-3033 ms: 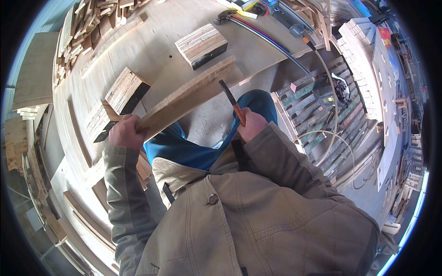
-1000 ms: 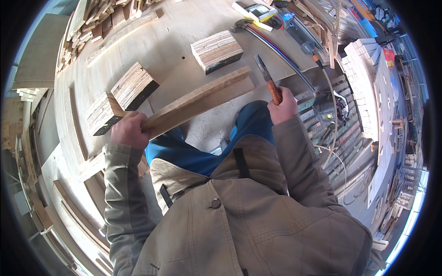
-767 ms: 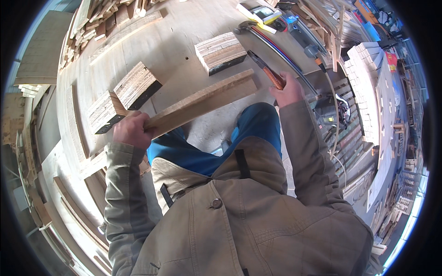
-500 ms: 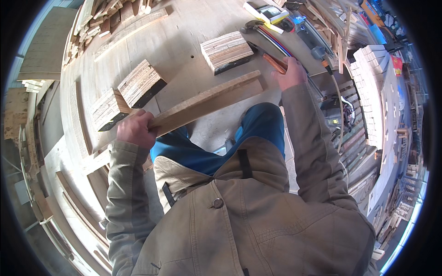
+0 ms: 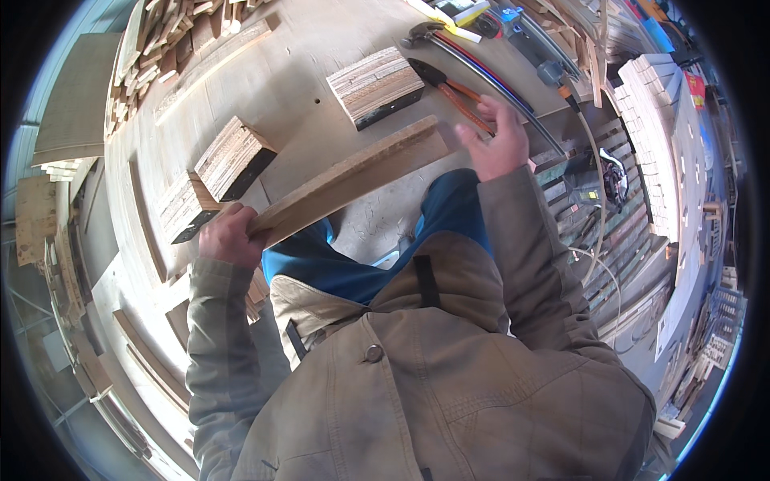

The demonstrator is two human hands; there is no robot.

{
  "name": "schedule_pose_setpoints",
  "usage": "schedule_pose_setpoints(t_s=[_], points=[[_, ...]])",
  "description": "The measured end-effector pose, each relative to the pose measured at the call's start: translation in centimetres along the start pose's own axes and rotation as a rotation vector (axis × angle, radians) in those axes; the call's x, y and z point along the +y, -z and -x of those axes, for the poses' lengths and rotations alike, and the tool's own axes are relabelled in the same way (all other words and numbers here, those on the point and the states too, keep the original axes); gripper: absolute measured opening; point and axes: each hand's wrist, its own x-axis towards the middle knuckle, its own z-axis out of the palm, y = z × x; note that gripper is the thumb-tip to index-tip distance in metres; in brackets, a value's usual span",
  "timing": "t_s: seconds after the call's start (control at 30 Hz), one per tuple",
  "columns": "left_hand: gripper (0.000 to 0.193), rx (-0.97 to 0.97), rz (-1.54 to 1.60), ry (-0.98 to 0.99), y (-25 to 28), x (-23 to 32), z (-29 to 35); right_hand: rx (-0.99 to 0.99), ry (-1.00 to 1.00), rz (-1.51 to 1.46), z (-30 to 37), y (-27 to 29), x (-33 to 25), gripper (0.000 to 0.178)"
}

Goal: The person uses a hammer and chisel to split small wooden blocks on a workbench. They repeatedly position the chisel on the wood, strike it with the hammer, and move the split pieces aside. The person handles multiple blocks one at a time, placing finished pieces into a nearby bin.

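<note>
My left hand (image 5: 230, 235) is closed round the left end of a long wooden board (image 5: 353, 176), which slants up to the right across the near edge of the table. Past the board's far end, my right hand (image 5: 499, 143) is open with its fingers apart and nothing in it. Close to those fingers lie pincers (image 5: 459, 98) with orange-brown handles and a dark head. Two layered wooden blocks (image 5: 233, 159) with dark sides sit beside my left hand. A third layered block (image 5: 374, 86) rests beyond the board, left of the pincers' head.
A hammer (image 5: 433, 34) with a striped handle lies beyond the pincers. Piled wood scraps (image 5: 164, 40) fill the table's far left. At right, a cable (image 5: 597, 200) hangs past slatted wood, beside a stack of pale blocks (image 5: 650, 144).
My right hand has let go of the pincers' handles and opened, leaving them on the table. My left hand still holds the board, and the view has shifted slightly.
</note>
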Motion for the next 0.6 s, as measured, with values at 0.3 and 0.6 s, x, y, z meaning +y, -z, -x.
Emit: schedule_pose_setpoints(t_s=[0.3, 0.6], points=[[0.03, -0.033, -0.025, 0.033, 0.3, 0.5, -0.2, -0.085, 0.081, 0.067, 3.3, -4.3, -4.5, 0.083], [0.029, -0.045, 0.002, 0.041, 0.4, 0.8, -0.3, -0.077, 0.023, 0.114, 3.2, -5.2, -3.7, 0.06]])
